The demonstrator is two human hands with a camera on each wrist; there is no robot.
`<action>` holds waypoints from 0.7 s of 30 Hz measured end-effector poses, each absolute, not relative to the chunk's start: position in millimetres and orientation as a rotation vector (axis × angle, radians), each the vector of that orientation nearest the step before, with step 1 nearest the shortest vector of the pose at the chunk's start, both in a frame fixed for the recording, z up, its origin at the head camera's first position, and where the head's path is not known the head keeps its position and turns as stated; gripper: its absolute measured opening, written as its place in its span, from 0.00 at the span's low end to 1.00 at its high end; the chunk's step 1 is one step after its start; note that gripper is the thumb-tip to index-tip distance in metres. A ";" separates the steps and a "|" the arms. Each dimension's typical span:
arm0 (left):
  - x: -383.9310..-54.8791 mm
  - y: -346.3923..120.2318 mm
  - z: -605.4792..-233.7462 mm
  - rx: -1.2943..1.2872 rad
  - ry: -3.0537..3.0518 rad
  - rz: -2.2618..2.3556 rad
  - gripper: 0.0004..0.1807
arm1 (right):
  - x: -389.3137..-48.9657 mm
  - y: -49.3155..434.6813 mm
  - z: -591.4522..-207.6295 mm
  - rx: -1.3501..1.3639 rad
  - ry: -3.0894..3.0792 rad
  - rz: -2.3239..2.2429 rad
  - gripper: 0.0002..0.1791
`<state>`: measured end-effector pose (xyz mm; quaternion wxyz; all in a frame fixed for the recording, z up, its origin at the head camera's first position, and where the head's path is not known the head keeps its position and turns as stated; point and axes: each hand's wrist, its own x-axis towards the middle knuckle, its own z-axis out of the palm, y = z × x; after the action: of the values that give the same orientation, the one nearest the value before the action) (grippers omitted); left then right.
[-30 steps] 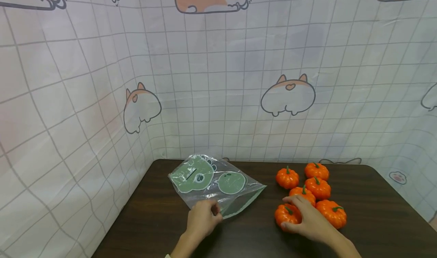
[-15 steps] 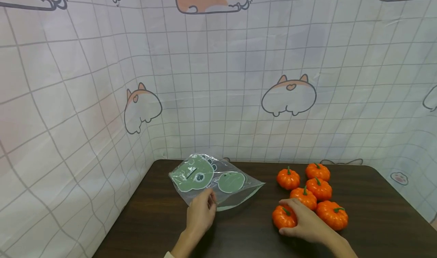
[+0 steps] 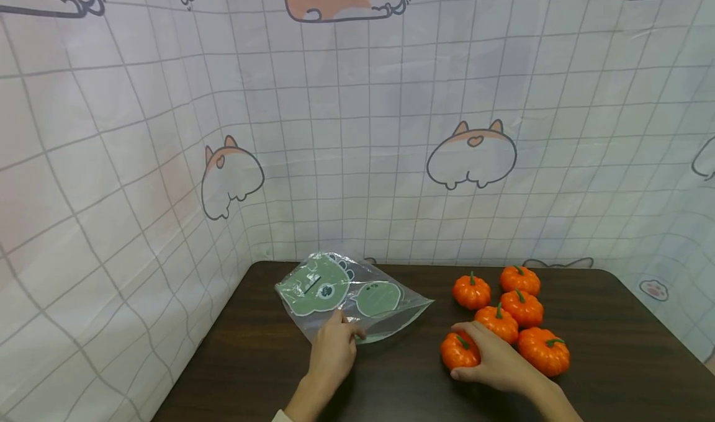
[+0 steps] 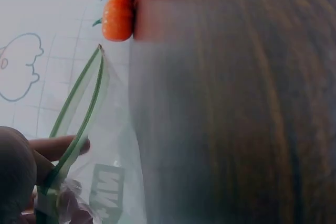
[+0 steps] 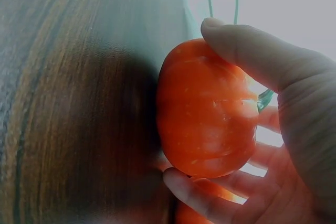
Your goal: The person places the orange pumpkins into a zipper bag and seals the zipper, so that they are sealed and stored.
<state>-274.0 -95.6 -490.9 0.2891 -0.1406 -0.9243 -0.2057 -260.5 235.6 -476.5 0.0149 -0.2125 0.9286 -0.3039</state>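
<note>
A clear zip bag (image 3: 378, 299) with green animal prints lies on the table. My left hand (image 3: 333, 352) holds its near edge. In the left wrist view the green zip strips (image 4: 96, 90) stand apart, so the bag's mouth gapes, with one finger (image 4: 58, 146) reaching across it. My right hand (image 3: 499, 361) grips a small orange pumpkin (image 3: 460, 352) with a green stem. Seen from the right wrist, the thumb (image 5: 252, 48) lies over one side of this pumpkin (image 5: 207, 114) and fingers curl around the other. Its underside is at or just above the table; I cannot tell which.
Several more orange pumpkins (image 3: 522, 309) cluster on the right of the dark wooden table (image 3: 251, 360), behind and beside my right hand. A white gridded cloth (image 3: 357, 161) with dog drawings hangs behind the table and along its left.
My right hand has drawn the pumpkin a little left, away from the others. The left hand has shifted along the bag's near edge, and its fingers have spread at the opening.
</note>
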 end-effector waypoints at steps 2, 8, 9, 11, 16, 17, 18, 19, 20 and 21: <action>-274.4 -95.8 -493.7 -0.376 -2.479 -0.507 0.16 | -260.8 235.7 -476.7 -0.661 2.888 -0.945 0.45; -274.3 -97.1 -496.8 -0.395 -2.506 -0.475 0.15 | -261.8 236.2 -478.1 -0.652 2.899 -0.943 0.45; -274.3 -97.3 -497.0 -0.396 -2.509 -0.482 0.16 | -262.0 236.0 -478.2 -0.651 2.903 -0.941 0.45; -273.9 -97.4 -497.5 -0.400 -2.504 -0.498 0.19 | -262.4 235.8 -478.1 -0.653 2.907 -0.940 0.45; -274.4 -96.7 -497.2 -0.431 -2.466 -0.528 0.28 | -264.0 233.9 -477.4 -0.663 2.913 -0.946 0.45; -274.8 -96.5 -496.7 -0.439 -2.459 -0.534 0.29 | -264.3 233.2 -477.2 -0.660 2.915 -0.950 0.45; -275.2 -96.3 -496.2 -0.447 -2.454 -0.541 0.30 | -264.5 232.4 -476.8 -0.654 2.918 -0.956 0.46; -275.7 -96.2 -495.7 -0.456 -2.450 -0.548 0.31 | -265.0 231.7 -476.5 -0.653 2.919 -0.964 0.46; -276.3 -96.1 -495.2 -0.465 -2.446 -0.555 0.32 | -265.3 230.8 -475.9 -0.642 2.919 -0.977 0.47; -277.0 -96.0 -494.4 -0.473 -2.442 -0.563 0.32 | -265.8 229.9 -475.3 -0.628 2.921 -0.984 0.47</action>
<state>-277.0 -96.0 -494.4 0.2911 -0.1773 -0.9160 -0.2113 -265.8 229.9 -475.3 -0.0019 -0.1996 0.9286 -0.3128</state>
